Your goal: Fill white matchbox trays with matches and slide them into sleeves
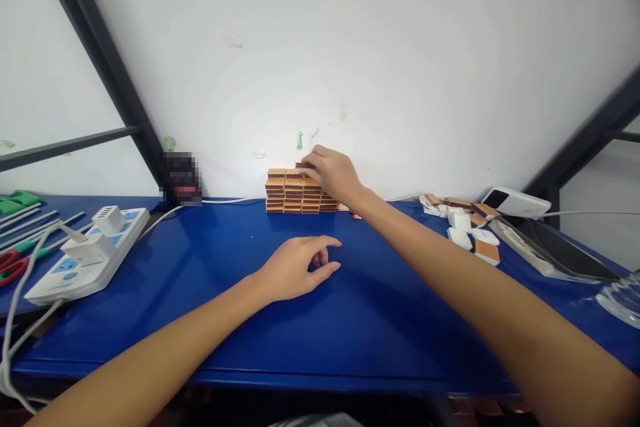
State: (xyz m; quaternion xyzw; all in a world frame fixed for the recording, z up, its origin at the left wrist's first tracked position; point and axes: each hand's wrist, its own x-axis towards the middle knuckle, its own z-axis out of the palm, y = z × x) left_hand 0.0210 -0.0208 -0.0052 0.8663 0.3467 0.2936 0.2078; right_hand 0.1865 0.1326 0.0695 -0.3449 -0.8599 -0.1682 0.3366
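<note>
A stack of matchboxes [293,195], several rows high with orange tops and dark brown striking sides, stands on the blue table against the white wall. My right hand [330,172] reaches over the top of the stack, its fingers pinched on a matchbox [301,165] at the upper row. The hand hides part of that box and the stack's upper right. In front of the stack, my left hand [300,268] hovers over or rests on the table, thumb and fingers apart with nothing between them.
Loose matchboxes [486,252] and white pieces lie at the right, by a white power bank [517,203] and a dark flat device [560,250]. Red-tipped matches [355,216] lie right of the stack. At left are a power strip [90,257] and scissors [14,265].
</note>
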